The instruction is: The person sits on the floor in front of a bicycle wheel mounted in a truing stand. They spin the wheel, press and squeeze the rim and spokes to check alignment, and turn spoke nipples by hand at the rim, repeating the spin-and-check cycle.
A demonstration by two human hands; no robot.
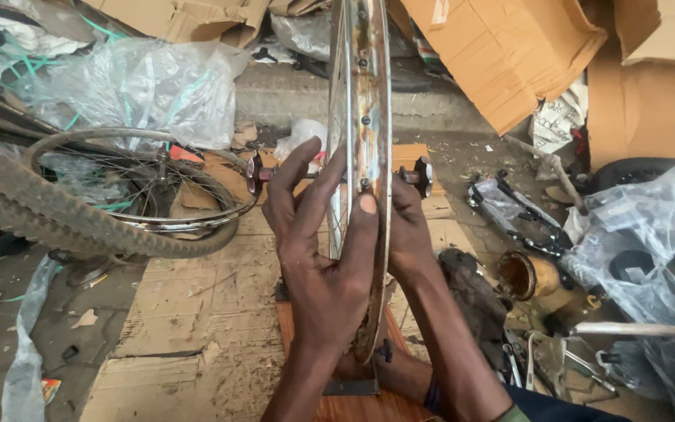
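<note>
Holding a rusted bicycle wheel rim [368, 117] upright at the centre of the frame, both of my hands press against it from opposite sides. The rim stands edge-on to the camera, its long axis running vertically from the top edge of the picture down to a wooden stand [353, 402] at the bottom centre. The axle [337, 177] crosses it horizontally, left to right, with a dark knob at each end.

My left hand [325, 250] lies against the near left face, its 4 fingers spread wide over the spokes and the thumb laid flat on the rim's outer band. My right hand [409, 234] sits behind the rim on the right; its fingers are mostly hidden, so I cannot tell how far they are spread.

Torn brown cardboard boxes [509, 55] fill the upper right, with flattened cardboard [189, 312] covering the ground at lower left. Clear plastic wrapping [150, 86] bunches at upper left, and more clear plastic [650, 234] at the right edge. A second wheel with a knobby tyre [79, 211] lies at left, cut off by the frame edge. A rusty open tin [521, 275] stands right of centre beside a dark rag [474, 297]. The rim's top is cut off, and the tools at lower right are too cluttered to make out.
</note>
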